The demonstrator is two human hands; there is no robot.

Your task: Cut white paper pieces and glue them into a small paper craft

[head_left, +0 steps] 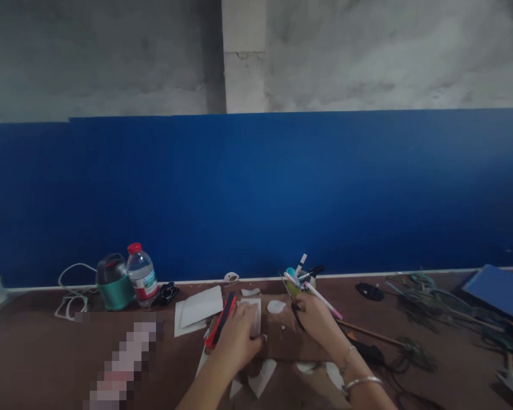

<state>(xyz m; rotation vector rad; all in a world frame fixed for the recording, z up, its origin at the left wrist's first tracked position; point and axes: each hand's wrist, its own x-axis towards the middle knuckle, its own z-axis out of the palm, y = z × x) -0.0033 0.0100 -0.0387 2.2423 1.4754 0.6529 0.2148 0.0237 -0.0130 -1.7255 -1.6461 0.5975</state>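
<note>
My left hand (239, 333) lies with its fingers stretched forward over a small white sheet of paper (257, 313), thumb apart. Just left of these fingers is a red and black long object (221, 322), whose kind I cannot make out. My right hand (314, 318) is closed around the dark handles of a pair of scissors (298, 316), blades pointing away toward the pen holder. Between the hands a rounded white paper cut-out (276, 307) rests on a brown board. More paper scraps (263, 377) lie nearer to me, partly under my left wrist.
Pens and markers (301, 265) stand in a holder behind my right hand. White sheets (202, 307), a water bottle (143, 276) and a green-black container (114, 283) are leftward. Tangled green strands (423, 319) and a blue folder (500, 291) lie right. A blue wall panel (256, 188) closes the back.
</note>
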